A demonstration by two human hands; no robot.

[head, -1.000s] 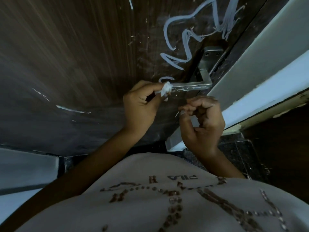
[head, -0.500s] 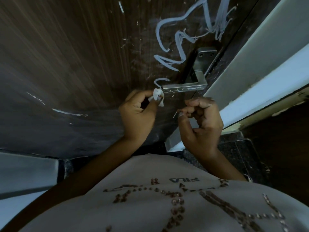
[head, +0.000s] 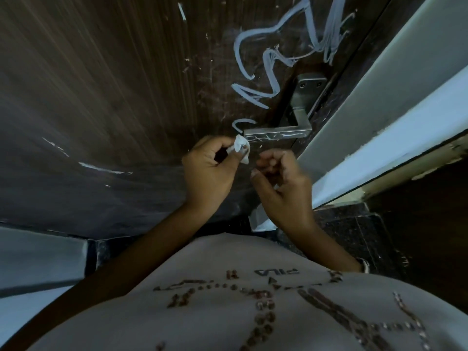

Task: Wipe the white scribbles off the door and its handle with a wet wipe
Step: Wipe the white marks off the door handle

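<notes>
The dark wooden door [head: 114, 84] carries thick white scribbles [head: 255, 72] above and left of its metal lever handle [head: 276, 134]. Thin white marks run along the lever's front face. A small curl of white sits just left of the lever's tip. My left hand [head: 210, 171] pinches a crumpled white wet wipe [head: 240, 145] right at the lever's free end. My right hand [head: 281, 183] is curled into a loose fist a little below the lever, a bit blurred, with nothing visible in it.
More faint white streaks [head: 101, 168] mark the door lower left. A pale door frame [head: 379, 102] runs diagonally on the right, dark speckled floor [head: 354, 236] below it. My light shirt fills the bottom of the view.
My left hand dropped the wipe slightly below the lever tip, then brought it back up against the tip. My right hand stayed under the lever, shifting slightly.
</notes>
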